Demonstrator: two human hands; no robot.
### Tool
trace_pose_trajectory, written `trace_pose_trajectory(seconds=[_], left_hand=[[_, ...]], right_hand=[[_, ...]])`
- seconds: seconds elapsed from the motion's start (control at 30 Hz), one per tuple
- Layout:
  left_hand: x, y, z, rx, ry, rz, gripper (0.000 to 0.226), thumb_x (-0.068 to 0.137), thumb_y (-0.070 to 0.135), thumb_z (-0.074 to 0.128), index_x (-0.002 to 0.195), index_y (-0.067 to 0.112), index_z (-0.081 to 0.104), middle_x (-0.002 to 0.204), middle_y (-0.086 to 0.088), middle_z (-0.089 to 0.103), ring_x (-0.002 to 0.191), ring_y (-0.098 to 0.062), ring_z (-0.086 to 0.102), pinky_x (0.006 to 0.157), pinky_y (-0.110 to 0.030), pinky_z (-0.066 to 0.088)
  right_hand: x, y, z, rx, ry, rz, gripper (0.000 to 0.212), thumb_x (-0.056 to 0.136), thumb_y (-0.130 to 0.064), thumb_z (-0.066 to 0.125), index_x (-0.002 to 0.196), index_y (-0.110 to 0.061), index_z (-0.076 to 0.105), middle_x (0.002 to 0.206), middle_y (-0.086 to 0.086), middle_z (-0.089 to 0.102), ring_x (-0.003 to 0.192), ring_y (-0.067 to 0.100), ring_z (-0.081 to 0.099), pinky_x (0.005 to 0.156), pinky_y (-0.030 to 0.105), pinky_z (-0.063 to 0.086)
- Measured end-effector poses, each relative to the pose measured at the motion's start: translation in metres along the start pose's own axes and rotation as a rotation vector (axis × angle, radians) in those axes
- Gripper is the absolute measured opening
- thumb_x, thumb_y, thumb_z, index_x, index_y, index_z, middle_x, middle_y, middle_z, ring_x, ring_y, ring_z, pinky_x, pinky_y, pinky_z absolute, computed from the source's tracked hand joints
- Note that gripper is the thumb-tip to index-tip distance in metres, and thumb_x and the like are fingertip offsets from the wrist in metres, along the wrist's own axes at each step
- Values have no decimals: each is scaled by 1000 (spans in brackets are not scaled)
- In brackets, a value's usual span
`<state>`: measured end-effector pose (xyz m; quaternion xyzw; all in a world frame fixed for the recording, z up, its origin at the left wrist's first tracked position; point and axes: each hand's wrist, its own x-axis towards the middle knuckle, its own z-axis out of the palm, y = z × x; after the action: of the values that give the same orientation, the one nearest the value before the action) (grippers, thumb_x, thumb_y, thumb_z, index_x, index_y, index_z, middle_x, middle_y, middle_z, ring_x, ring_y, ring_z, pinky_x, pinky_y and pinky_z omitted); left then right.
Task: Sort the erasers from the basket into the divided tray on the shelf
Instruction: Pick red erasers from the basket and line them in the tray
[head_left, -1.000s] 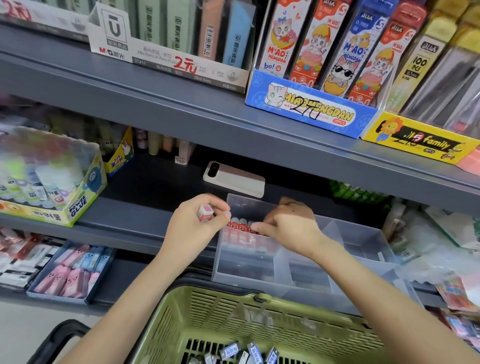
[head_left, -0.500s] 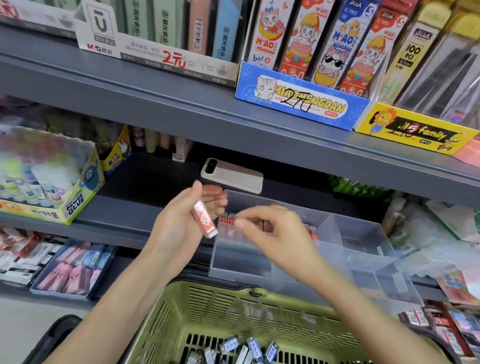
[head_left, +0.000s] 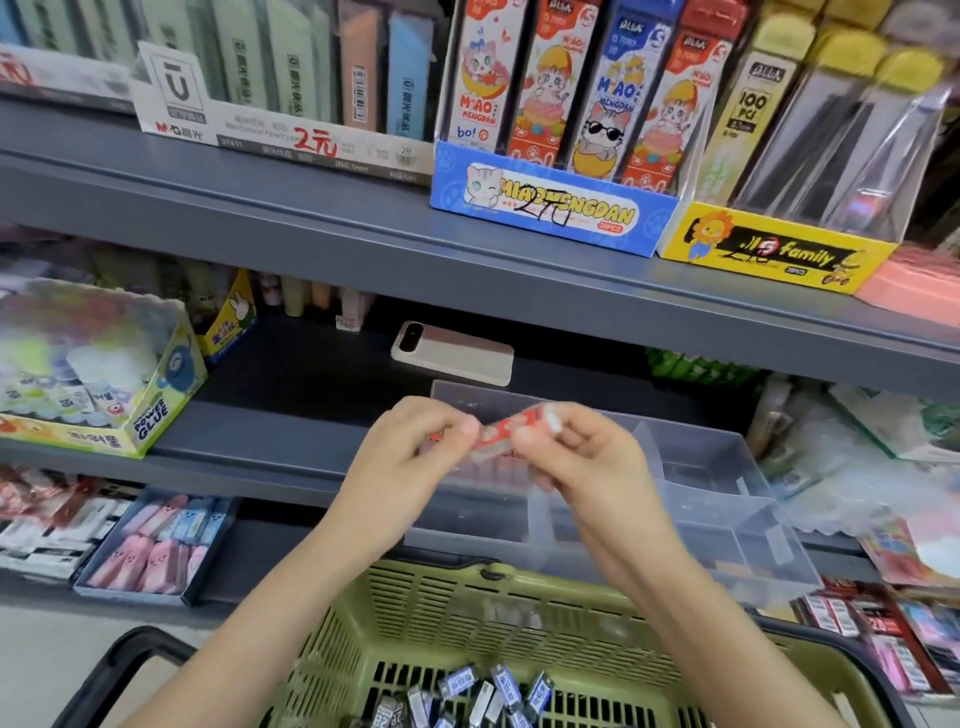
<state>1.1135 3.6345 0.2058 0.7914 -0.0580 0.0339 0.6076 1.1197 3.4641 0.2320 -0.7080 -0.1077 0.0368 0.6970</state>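
Basket nearest, green plastic, slotted walls, black handle at the left. Loose blue-and-white wrapped erasers lie on its floor. Both forearms reach up over it.

Left hand and right hand meet above the basket's far rim, in front of the tray. Between them is one red eraser, tilted, its right end higher. The left hand's curled fingers pinch the lower left end; the right hand's thumb and forefinger pinch the upper right end. The eraser is in the air, not in any compartment. Motion blur, so finer finger detail is unreadable.

Divided tray, clear plastic, sits at the front edge of the grey shelf. Reddish shapes show in its left compartment, too blurred to count.

Behind the tray lies a beige phone, flat, camera end to the left. A glue box stands at the far left of the same shelf. One shelf up: a blue cat-print display box and a yellow box just beside it.
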Motion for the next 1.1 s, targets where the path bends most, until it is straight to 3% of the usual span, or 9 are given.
trace_pose_trajectory(seconds=[0.1,0.2,0.27,0.4,0.5,0.6,0.73,1.0,1.1], left_hand=[[-4,-3,7,347,29,101,31,87,48,46,101,30,67,112,12,52,113,-8,44,99,-28,30],[-10,-8,10,513,57,137,36,90,48,47,116,28,63,123,8,47,122,-10,37,101,-26,20],[-14,-11,13,563,48,138,33,93,41,52,122,27,60,130,6,45,128,-11,33,104,-25,16],[-23,-15,15,637,0,129,42,92,39,52,133,28,50,142,7,36,134,-10,24,109,-28,13],[-28,-17,14,649,-54,100,47,93,44,47,138,32,42,151,9,24,140,-10,15,112,-30,11],[-29,-17,15,634,-96,88,50,91,49,45,139,36,39,154,11,16,143,-10,10,114,-33,13],[-29,-18,15,621,-91,92,50,90,51,45,138,37,40,154,12,16,143,-9,11,115,-35,16],[-27,-19,16,638,-69,103,48,91,48,48,137,32,45,153,10,22,141,-11,19,114,-36,22],[-29,-17,15,637,-54,118,48,92,44,49,137,29,45,152,8,25,142,-13,18,113,-34,19]], right_hand=[[2,3,-42,-88,166,55,19,77,-30,70,78,-10,70,73,3,67,60,10,52,57,22,40],[19,8,-79,-302,319,75,12,83,-13,68,73,-8,63,58,0,66,49,12,56,52,24,47],[36,17,-90,-427,362,94,16,80,-9,71,72,-9,57,62,9,65,51,20,58,56,34,49],[61,37,-89,-822,310,198,37,69,-24,80,87,-16,49,82,4,68,79,21,64,72,30,49],[65,42,-78,-1077,162,250,31,70,-37,77,82,-16,58,72,-5,61,81,19,62,62,22,37],[62,44,-74,-1102,145,252,29,78,-40,70,90,-13,63,88,3,67,76,17,55,63,22,37],[55,43,-77,-1043,134,245,28,81,-30,69,102,-12,64,98,6,68,87,22,61,70,24,44],[52,35,-76,-1037,53,249,19,80,-21,69,96,-12,69,92,5,70,90,20,63,67,19,39],[31,26,-71,-1099,168,97,13,84,-23,64,92,-15,69,86,2,71,86,20,63,71,24,44]])
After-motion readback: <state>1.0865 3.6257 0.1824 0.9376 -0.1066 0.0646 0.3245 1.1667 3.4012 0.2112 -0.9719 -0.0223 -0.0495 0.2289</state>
